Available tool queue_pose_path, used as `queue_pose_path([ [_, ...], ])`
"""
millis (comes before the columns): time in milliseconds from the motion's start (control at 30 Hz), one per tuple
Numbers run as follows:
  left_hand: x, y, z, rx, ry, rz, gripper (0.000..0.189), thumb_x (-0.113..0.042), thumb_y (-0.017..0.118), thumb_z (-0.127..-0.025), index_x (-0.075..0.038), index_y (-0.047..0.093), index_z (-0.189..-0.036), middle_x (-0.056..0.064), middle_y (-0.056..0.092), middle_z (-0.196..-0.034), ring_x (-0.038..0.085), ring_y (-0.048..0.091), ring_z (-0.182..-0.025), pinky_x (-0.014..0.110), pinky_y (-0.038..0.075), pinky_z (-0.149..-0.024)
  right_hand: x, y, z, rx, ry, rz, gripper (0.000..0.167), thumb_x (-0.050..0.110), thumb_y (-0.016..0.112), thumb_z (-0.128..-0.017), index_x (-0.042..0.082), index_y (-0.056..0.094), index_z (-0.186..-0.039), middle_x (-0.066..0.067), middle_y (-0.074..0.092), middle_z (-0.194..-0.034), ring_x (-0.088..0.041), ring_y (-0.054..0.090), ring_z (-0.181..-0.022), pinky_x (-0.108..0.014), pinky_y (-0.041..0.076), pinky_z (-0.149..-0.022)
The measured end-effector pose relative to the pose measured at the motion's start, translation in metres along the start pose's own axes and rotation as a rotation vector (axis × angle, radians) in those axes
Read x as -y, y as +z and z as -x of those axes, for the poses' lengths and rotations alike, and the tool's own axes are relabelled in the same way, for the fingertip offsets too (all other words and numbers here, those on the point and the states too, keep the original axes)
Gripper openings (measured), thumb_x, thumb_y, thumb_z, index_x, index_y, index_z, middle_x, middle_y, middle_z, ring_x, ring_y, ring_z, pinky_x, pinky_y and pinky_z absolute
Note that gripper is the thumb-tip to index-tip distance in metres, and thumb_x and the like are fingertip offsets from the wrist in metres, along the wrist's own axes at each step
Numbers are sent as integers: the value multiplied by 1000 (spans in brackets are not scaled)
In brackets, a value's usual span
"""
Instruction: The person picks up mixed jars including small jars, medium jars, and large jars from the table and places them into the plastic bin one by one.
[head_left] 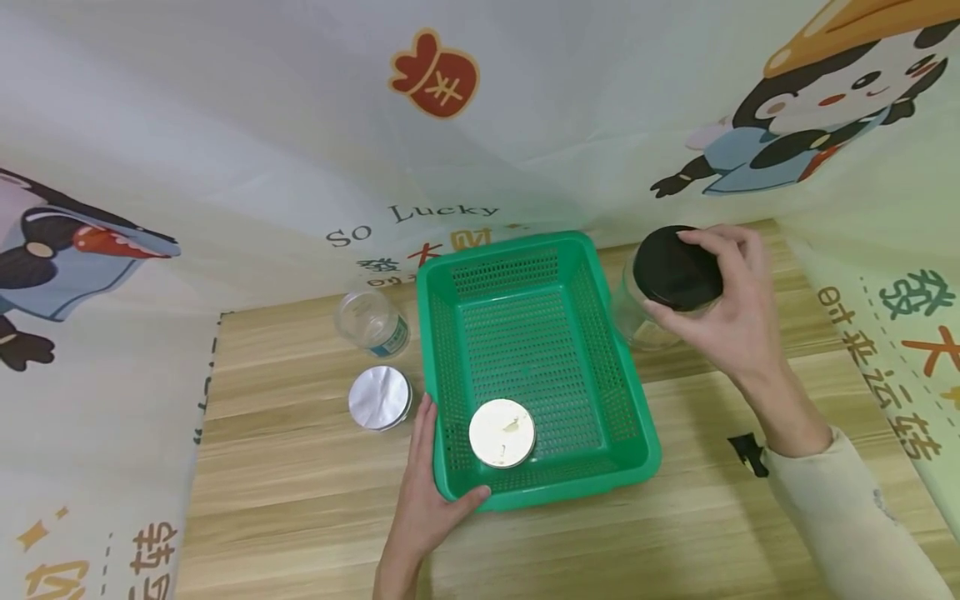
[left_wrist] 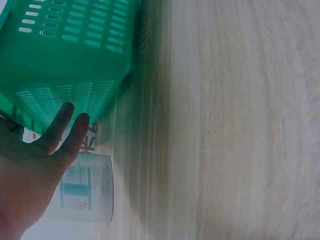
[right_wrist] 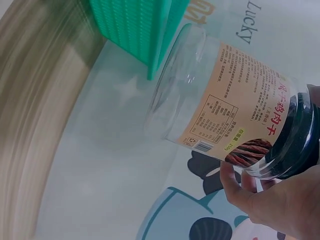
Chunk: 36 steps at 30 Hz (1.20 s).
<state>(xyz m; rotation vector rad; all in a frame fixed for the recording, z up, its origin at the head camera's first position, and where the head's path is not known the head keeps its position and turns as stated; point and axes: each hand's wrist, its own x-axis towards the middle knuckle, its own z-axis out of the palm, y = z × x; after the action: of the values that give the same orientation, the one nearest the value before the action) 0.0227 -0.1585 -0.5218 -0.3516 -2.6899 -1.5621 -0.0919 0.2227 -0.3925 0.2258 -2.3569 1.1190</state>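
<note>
A large clear jar [right_wrist: 235,95] with a peach label and black lid [head_left: 671,267] is off the table, just right of the green basket [head_left: 645,450]. My right hand [head_left: 735,312] grips it by the lid, fingers and thumb around the edge. In the right wrist view it appears tilted, its base toward the basket. At the basket's near left corner rests my left hand [head_left: 427,500]; its straight fingers touch the outer side wall and the thumb lies at the near rim. Inside that end of the basket is a round container with a pale top [head_left: 502,432].
Left of the basket stand a clear jar [head_left: 372,323] with a blue label and a round silver-topped container [head_left: 380,397]. A black scrap [head_left: 748,454] lies by my right sleeve on the wooden table [head_left: 300,500]. Printed cloth walls [head_left: 300,125] rise behind and beside it.
</note>
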Motion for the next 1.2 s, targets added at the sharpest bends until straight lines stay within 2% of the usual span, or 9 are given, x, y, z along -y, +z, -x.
queue_pose_path([
  [267,2,-1,-1,3,1,14,123,-32,92,-65,-21,14,-160,0,7,-167,30,12,-151,65,21,-111,10,2,3,18,-24,-36,80,6,92,-54,7,62,-128,-21,47,-130,-33,43,-119,-45,37,-91],
  [667,3,2,0,-4,8,20,123,-27,92,-65,-20,15,-160,1,8,-167,31,12,-151,66,21,-110,22,6,8,59,-56,-67,83,5,93,-51,6,62,-128,-21,46,-130,-33,44,-118,-43,39,-90],
  [1200,3,4,1,-15,6,26,118,-31,91,-67,-20,19,-159,0,9,-166,31,12,-151,66,20,-111,34,9,13,125,-69,-98,77,14,92,-58,13,63,-129,-15,47,-128,-27,45,-118,-40,38,-91],
])
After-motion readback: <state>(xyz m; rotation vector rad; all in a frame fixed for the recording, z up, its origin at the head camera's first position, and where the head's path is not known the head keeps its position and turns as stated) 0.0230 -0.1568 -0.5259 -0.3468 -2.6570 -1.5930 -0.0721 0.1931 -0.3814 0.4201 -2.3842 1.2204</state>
